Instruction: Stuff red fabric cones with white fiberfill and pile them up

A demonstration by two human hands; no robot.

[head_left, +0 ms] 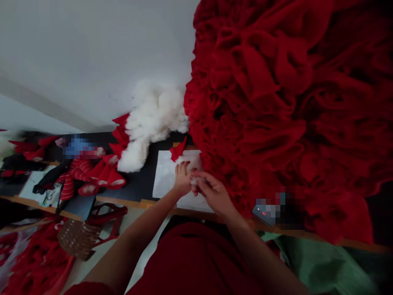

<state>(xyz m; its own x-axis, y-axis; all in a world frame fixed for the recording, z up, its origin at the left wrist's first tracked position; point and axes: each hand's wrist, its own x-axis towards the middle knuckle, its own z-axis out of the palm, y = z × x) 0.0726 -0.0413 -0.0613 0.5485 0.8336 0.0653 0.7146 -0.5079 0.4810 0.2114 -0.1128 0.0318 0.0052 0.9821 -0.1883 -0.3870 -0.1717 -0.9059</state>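
My left hand (181, 179) and my right hand (211, 190) meet over a white sheet (164, 176) on the table edge. Between their fingertips sits a small tuft of white stuffing (194, 180), pinched by both hands. A small red felt piece (178, 152) lies on the sheet just beyond my left fingers. A big heap of white stuffing (152, 121) rests further back on the dark table (139, 184).
A huge pile of red felt pieces (285, 102) fills the right side, touching the sheet. Stuffed red pieces (107, 174) lie at the left. A phone (264, 213) sits at the right table edge. A wicker basket (78, 239) stands below left, green cloth (322, 262) below right.
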